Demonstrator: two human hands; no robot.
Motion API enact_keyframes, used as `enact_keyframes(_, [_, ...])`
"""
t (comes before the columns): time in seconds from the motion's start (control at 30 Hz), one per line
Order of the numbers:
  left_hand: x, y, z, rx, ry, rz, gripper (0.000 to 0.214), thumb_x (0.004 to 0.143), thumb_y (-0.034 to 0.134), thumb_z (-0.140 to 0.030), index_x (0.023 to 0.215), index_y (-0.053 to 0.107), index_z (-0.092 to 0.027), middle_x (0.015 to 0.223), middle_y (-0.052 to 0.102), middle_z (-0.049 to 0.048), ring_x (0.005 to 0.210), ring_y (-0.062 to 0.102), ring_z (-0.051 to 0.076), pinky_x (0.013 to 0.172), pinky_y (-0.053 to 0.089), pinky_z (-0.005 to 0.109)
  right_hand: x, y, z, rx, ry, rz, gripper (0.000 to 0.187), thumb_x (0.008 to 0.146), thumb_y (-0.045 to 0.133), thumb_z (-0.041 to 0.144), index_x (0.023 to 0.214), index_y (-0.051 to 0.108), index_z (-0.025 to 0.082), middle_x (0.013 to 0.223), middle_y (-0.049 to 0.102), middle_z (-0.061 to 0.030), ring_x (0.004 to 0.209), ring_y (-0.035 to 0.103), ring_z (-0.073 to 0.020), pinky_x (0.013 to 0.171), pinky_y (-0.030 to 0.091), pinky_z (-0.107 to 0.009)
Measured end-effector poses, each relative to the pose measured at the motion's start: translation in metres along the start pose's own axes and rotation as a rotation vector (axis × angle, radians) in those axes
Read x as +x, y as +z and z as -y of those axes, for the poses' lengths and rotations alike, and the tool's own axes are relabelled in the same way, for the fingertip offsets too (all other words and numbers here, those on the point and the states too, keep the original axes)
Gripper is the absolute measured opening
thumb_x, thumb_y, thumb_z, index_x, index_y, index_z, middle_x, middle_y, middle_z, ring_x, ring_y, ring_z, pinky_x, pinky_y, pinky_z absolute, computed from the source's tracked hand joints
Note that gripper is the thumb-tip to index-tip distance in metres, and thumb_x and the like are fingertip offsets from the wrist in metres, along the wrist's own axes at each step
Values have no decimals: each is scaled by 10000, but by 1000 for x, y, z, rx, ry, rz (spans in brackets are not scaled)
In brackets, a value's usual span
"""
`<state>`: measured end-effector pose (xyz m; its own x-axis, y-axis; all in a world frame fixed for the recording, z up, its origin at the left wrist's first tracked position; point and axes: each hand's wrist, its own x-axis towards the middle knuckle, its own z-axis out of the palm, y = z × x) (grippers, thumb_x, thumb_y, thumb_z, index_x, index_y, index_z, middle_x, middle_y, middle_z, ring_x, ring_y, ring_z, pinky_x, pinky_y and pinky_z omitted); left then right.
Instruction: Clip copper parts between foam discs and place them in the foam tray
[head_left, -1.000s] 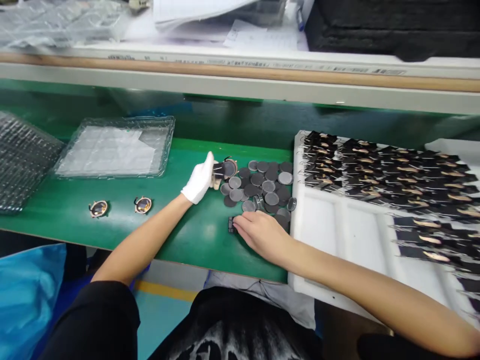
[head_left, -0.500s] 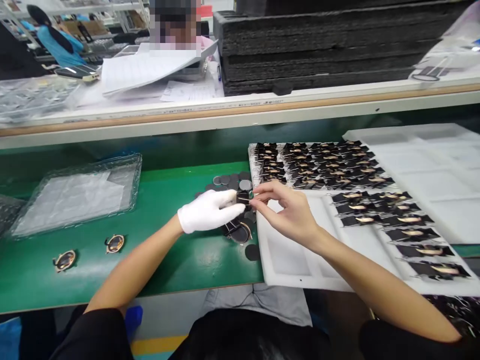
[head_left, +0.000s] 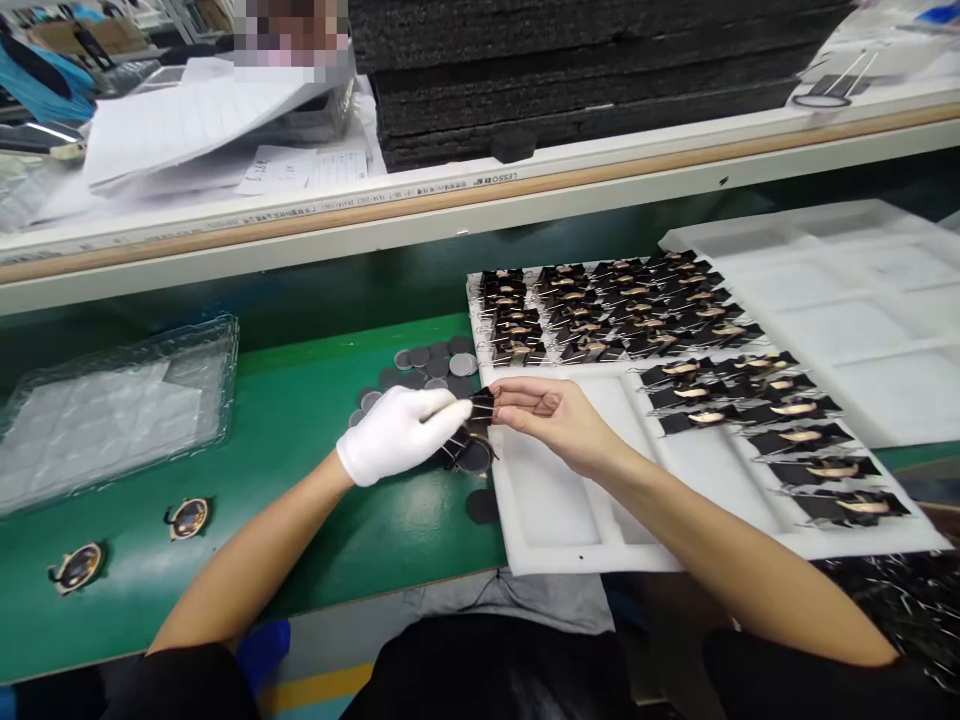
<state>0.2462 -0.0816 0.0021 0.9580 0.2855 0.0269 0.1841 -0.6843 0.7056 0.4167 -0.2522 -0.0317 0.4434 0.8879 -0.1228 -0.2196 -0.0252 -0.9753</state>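
My left hand (head_left: 405, 430), in a white glove, is closed at the left side of a black binder clip (head_left: 482, 403) with silver wire handles. My bare right hand (head_left: 551, 415) pinches the same clip from the right with thumb and fingertips. Just beneath the hands is a round, gold-rimmed part (head_left: 474, 456) with another binder clip on its left side; the glove partly hides it. Dark and grey discs (head_left: 439, 362) lie scattered behind the glove, and a single black disc (head_left: 482, 506) rests nearer the table's front edge.
Two round gold-rimmed parts (head_left: 187, 519) sit on the green table at left, before a clear plastic tray (head_left: 225, 400). At right, a white tray (head_left: 551, 555) carries rows of clipped parts (head_left: 585, 310). A shelf edge (head_left: 420, 212) crosses behind, bearing papers and black foam slabs.
The view has shifted, so most things sit further left. Both hands stay together at the binder clip, which shows more plainly between them now.
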Motion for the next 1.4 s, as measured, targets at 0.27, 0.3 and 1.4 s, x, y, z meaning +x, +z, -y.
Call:
enact_keyframes(0.27, [7, -10, 14, -322, -262, -105, 498, 994, 508, -654, 775, 577, -212, 577, 639, -21, 539, 614, 139, 559, 447, 247, 11, -11, -25, 175, 143, -69, 523, 654, 999, 472, 1076, 842, 206, 1062, 826, -97, 980, 784, -244, 1052, 603, -485])
enact_keyframes(0.3, [7, -11, 14, -305, -264, -108, 481, 986, 529, -648, 800, 602, -210, 595, 650, -20, 555, 623, 143, 568, 452, 249, 12, -11, -27, 183, 162, -68, 523, 648, 1000, 479, 1068, 845, 209, 1062, 826, -98, 981, 783, -243, 1055, 602, -484])
enact_keyframes(1.4, [12, 12, 18, 175, -45, -416, 388, 940, 661, -524, 780, 725, -177, 617, 609, -33, 570, 490, 86, 585, 372, 233, 10, -11, -34, 45, 227, -108, 530, 618, 997, 551, 989, 856, 199, 1003, 828, -88, 904, 773, -243, 1014, 615, -464])
